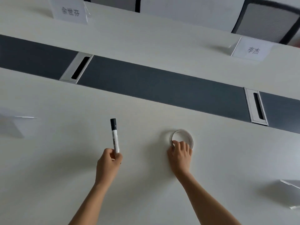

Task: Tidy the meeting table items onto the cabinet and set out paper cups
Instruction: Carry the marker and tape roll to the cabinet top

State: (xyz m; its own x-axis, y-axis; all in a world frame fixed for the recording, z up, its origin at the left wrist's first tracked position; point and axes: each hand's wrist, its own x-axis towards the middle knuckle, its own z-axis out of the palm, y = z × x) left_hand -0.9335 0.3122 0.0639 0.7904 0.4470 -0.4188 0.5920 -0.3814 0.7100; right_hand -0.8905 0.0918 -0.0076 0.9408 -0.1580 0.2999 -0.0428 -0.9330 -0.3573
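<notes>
White laminate forms the meeting table (48,159), which is divided lengthwise by a dark grey central strip (162,83) fitted with two metal cable ports (78,68). Two clear acrylic name cards (250,50) are stood on the far side, and mesh-backed chairs (267,20) are seen beyond them. Further acrylic stands are partly visible at the near left and near right edges.

A whiteboard marker (115,135) is held in the left hand (108,164). The fingers are clenched around the lower barrel, and the black cap is pointed away from the person. The marker appears to be clear of the table surface, though this cannot be confirmed.

A roll of clear tape (182,137) is positioned on the table to the right of the marker, well short of the central strip. The right hand (179,155) is placed on its near edge, with the fingertips (175,142) curled over the rim into the core. Whether the roll has been lifted cannot be told.

Handling, as judged:
- The marker is expected to be light and rigid, with a smooth barrel. A mid-barrel grasp is recommended so that the cap is not pulled off.
- The tape roll is expected to be light, stiff and slippery on its outer face. A hooked hold through the core, or a pinch across the ring wall, is recommended.

Neither the cabinet nor the paper cups are in view.
</notes>
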